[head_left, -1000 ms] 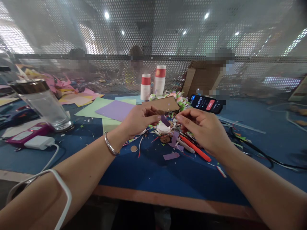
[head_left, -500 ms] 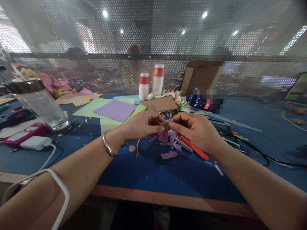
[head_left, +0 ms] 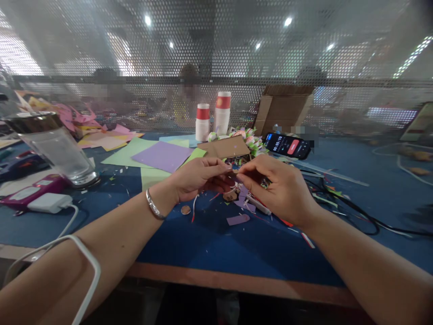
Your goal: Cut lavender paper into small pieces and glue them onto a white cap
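My left hand (head_left: 201, 178) is closed in a pinch, its fingertips meeting those of my right hand (head_left: 279, 185) over the scraps. Between them is a small brown piece (head_left: 234, 172), mostly hidden by the fingers, so its full shape is unclear. The right thumb and index finger pinch its near end. Below the hands lie a round-ended purple paper strip (head_left: 237, 220), more purple paper pieces (head_left: 244, 194) and a small brown cardboard piece (head_left: 230, 197). A small brown disc (head_left: 186, 210) rests on the blue table left of them.
Purple and green sheets (head_left: 162, 155) lie behind my left hand. Farther back stand paper cup stacks (head_left: 223, 113), an open cardboard box (head_left: 287, 110) and a phone (head_left: 287, 145). A glass jar (head_left: 61, 149) and white charger (head_left: 50, 202) are left; black cables (head_left: 355, 214) run right.
Both hands have turned around the small brown piece, and my left fingers are now more bunched. The purple strip that hung under the fingertips no longer shows there. My right hand covers more of the orange-red stick.
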`<state>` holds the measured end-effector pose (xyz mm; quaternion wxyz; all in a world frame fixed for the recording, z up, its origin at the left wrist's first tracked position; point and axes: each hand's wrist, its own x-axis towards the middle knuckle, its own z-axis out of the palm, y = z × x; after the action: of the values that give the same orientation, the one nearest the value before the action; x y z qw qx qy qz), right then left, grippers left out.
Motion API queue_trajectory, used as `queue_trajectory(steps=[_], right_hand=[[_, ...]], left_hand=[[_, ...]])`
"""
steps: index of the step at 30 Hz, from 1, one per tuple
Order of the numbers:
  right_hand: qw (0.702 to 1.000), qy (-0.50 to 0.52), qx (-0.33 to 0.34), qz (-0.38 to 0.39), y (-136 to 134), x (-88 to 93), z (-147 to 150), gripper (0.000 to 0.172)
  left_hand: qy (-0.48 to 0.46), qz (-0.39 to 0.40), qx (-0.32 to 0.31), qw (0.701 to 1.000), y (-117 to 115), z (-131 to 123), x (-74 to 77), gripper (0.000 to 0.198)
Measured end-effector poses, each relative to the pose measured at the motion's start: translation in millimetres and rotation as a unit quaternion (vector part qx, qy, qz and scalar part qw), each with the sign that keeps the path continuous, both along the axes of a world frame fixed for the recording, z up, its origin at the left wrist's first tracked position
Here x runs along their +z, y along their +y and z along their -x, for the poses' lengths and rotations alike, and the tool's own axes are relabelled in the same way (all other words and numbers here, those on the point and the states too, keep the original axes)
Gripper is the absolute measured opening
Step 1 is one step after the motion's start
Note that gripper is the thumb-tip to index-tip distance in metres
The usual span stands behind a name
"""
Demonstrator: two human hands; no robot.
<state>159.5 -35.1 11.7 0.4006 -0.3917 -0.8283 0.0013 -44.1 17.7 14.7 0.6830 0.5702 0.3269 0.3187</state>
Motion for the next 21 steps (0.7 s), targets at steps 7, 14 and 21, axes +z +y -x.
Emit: queue_trajectory(steps=[7,14,21], right_hand=[[0.993,0.079,-0.049,0.075,1.6,0.9,3.1,0.011],[0.98,0.128,-0.051,0.144,6.6,-2.7,1.0,0.019],[0.982,0.109,-0.043,0.146,5.5,-2.5,4.3,0.016]], left_hand=[[-0.008,-0.081,0.059,0.995,-3.5,1.1,2.5,0.034],[-0.002,-0.093,0.085,0.992,-6.8,-3.4,3.2,0.034],[0.004,-0.059,0.048,0.997,-7.5,-5.1,0.2,0.018]])
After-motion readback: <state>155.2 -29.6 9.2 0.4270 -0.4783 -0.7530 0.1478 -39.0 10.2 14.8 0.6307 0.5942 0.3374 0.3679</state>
